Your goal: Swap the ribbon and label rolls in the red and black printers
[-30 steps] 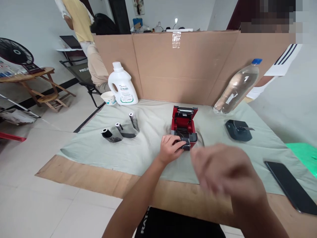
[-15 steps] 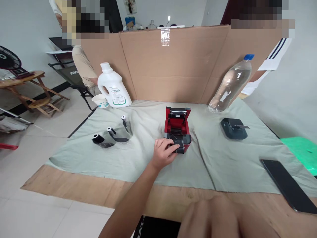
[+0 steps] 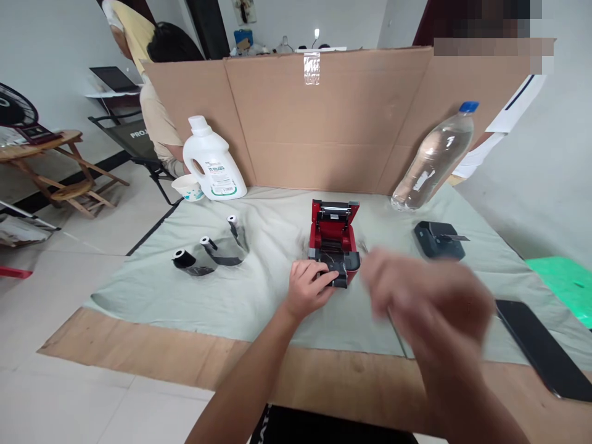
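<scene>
A small red printer (image 3: pixel 333 237) with its lid up stands on the pale green cloth (image 3: pixel 259 290) in the middle of the table. My left hand (image 3: pixel 308 287) curls round its dark front part and holds it. My right hand (image 3: pixel 425 302) hangs in the air just right of the printer, smeared by motion, so its fingers cannot be read. Left of the printer lie black ribbon rolls (image 3: pixel 208 254) with a strip of ribbon between them.
A white detergent bottle (image 3: pixel 211 161) and a paper cup (image 3: pixel 188 187) stand back left; a clear water bottle (image 3: pixel 432 160) leans back right. A black device (image 3: pixel 438 240) and a phone (image 3: pixel 539 345) lie right. A cardboard wall (image 3: pixel 333 117) closes the back. People sit behind.
My right hand dropped low toward me, then rose again to the right of the printer. My left hand stayed on the printer's front.
</scene>
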The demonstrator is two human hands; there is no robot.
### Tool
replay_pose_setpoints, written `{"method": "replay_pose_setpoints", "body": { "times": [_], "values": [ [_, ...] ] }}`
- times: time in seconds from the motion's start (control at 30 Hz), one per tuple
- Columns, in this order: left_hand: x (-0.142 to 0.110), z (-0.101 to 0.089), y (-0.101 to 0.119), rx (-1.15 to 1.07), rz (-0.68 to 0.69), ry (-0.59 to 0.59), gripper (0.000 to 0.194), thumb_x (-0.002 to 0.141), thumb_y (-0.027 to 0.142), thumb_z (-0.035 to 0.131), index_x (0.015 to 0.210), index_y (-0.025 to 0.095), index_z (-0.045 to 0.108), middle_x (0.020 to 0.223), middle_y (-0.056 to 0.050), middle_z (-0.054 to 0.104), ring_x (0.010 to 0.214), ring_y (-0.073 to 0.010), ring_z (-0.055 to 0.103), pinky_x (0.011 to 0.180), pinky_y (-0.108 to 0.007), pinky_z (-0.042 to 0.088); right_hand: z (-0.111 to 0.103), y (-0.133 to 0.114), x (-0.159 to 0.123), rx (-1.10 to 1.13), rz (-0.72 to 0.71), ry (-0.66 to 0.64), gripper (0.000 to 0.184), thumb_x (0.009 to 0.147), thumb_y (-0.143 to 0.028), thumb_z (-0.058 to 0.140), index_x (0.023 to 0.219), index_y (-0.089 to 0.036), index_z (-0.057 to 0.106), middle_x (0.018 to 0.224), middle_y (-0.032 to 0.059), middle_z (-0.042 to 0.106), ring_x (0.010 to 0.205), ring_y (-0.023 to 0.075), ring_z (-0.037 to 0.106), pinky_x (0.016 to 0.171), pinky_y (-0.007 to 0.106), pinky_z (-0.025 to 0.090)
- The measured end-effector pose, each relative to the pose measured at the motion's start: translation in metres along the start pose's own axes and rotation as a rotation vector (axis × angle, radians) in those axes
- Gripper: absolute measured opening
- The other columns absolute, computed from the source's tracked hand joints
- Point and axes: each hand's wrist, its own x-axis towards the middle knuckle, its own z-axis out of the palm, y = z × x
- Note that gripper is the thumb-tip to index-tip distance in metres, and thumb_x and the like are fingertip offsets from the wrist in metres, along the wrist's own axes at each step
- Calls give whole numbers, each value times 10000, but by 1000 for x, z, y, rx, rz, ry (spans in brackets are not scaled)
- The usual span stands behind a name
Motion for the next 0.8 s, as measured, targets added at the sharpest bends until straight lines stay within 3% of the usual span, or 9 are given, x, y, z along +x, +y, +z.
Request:
{"method": "replay_pose_setpoints", "body": {
  "times": [0.03,0.07,0.13,0.2,0.27,0.33,0.43,0.63,0.8],
  "values": [
    [0,0,0,-2,5,-7,149,861,214,658,975,260,742,896,-31,715,862,-188,611,800,-360,402,-11,18,15,-177,-60,118,50,967,-271,631,969,-283,680,815,-17,701,731,150,625,722,338,514],
    [0,0,0,-5,8,-13,155,858,215,660,981,258,743,902,-32,717,865,-188,616,800,-360,404,-25,39,31,-400,-34,215,72,974,-269,617,983,-266,689,912,13,718,870,173,637,831,366,504],
    [0,-1,0,-3,15,-18,163,849,212,663,979,258,749,903,-33,718,862,-187,620,797,-357,408,-52,88,56,-651,119,212,171,987,-354,571,1037,-239,688,1088,68,727,1065,216,610,957,420,471],
    [0,-2,0,11,13,-26,159,845,211,665,963,263,757,890,-33,720,854,-187,621,791,-357,405,-74,132,66,-691,288,137,256,955,-451,587,1032,-221,671,1074,83,726,1034,221,613,988,442,468],
    [1,-3,1,25,11,-47,156,844,210,669,950,273,764,871,-29,721,841,-183,619,783,-355,399,-86,160,60,-582,374,137,318,910,-510,617,1064,-233,644,1064,78,715,995,227,635,937,437,504],
    [2,-4,1,28,18,-60,160,844,200,668,946,277,764,860,-25,722,830,-179,620,772,-353,392,-87,170,42,-454,377,187,349,888,-514,634,1120,-254,614,1010,53,705,942,221,651,895,425,526],
    [4,-5,3,13,38,-37,166,838,171,659,940,266,751,851,-18,722,817,-171,618,760,-348,386,-77,166,8,-339,387,253,352,872,-438,647,1172,-262,590,927,23,679,919,213,651,912,420,520],
    [4,-6,3,-1,60,-16,175,821,146,664,947,250,729,845,-14,709,813,-170,608,765,-344,393,-57,175,-37,-152,586,440,688,714,-320,670,1376,-323,486,1392,62,542,1345,268,498,1108,458,433],
    [-1,-4,-5,30,9,-53,239,853,217,640,1071,274,719,992,-50,714,922,-205,637,851,-368,433,-51,188,-48,99,666,507,667,718,-373,661,1360,-303,495,1469,46,534,1394,271,475,1209,474,336]
  ]
}}
